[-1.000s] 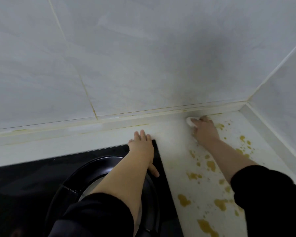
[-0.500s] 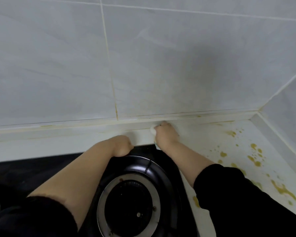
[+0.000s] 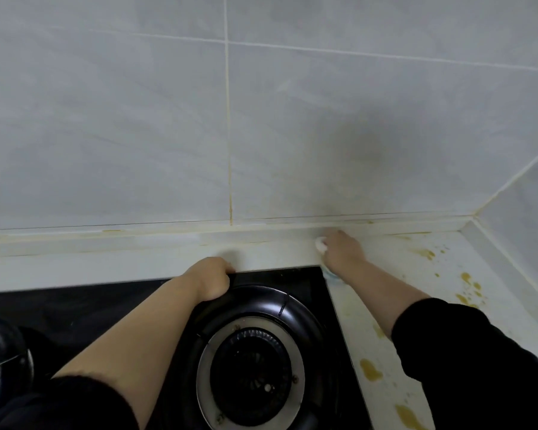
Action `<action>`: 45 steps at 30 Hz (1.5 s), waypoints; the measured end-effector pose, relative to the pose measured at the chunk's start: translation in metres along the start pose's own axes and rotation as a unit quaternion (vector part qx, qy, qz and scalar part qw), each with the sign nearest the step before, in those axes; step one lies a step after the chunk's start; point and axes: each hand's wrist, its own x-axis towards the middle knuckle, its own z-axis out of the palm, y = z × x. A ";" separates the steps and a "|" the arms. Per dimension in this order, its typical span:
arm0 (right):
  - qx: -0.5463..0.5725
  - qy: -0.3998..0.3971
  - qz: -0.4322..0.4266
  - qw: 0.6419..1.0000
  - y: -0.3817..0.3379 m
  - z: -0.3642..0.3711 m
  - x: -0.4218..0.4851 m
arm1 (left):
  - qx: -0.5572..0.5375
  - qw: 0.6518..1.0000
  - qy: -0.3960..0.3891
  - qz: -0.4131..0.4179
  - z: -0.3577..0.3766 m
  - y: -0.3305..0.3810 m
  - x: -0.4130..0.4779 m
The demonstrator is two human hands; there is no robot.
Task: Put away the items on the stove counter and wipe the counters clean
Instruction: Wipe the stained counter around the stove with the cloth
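Your right hand [image 3: 340, 251] is closed around a white cloth [image 3: 321, 244], pressing it on the desk [image 3: 382, 262] at the back ledge, just past the far right corner of the black stove [image 3: 75, 305]. A bit of the cloth pokes out to the left of your fingers. Your left hand [image 3: 213, 279] is curled into a loose fist, empty as far as you can see, resting at the stove's back edge beside the round burner [image 3: 250, 372]. Yellow-brown stains [image 3: 370, 369] dot the desk to the right, near the corner of the gray tiled wall [image 3: 137, 119]. Both sleeves are black.
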 end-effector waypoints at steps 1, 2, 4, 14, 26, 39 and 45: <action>-0.021 -0.006 -0.005 1.000 -0.007 0.004 0.000 | -0.007 1.000 0.007 0.000 -0.001 -0.004 -0.002; -0.041 -0.006 -0.025 0.999 -0.017 0.006 0.001 | -0.016 1.000 0.017 -0.004 -0.002 -0.011 -0.006; -0.074 -0.012 -0.054 0.996 -0.041 0.007 0.000 | -0.031 0.999 0.038 -0.009 -0.006 -0.024 -0.014; -0.220 -0.063 -0.185 0.956 -0.158 0.018 -0.022 | -0.045 0.984 0.159 -0.070 -0.013 -0.102 -0.064; 0.006 -0.139 -0.226 0.964 -0.314 0.041 -0.054 | -0.093 0.961 0.238 -0.107 -0.001 -0.131 -0.102; 0.781 -0.211 0.024 0.587 -0.084 -0.078 -0.070 | -0.089 0.983 0.156 -0.030 -0.027 0.026 -0.072; 0.796 -0.122 0.130 0.578 0.086 -0.101 -0.073 | -0.024 0.994 0.086 0.062 0.022 0.166 -0.029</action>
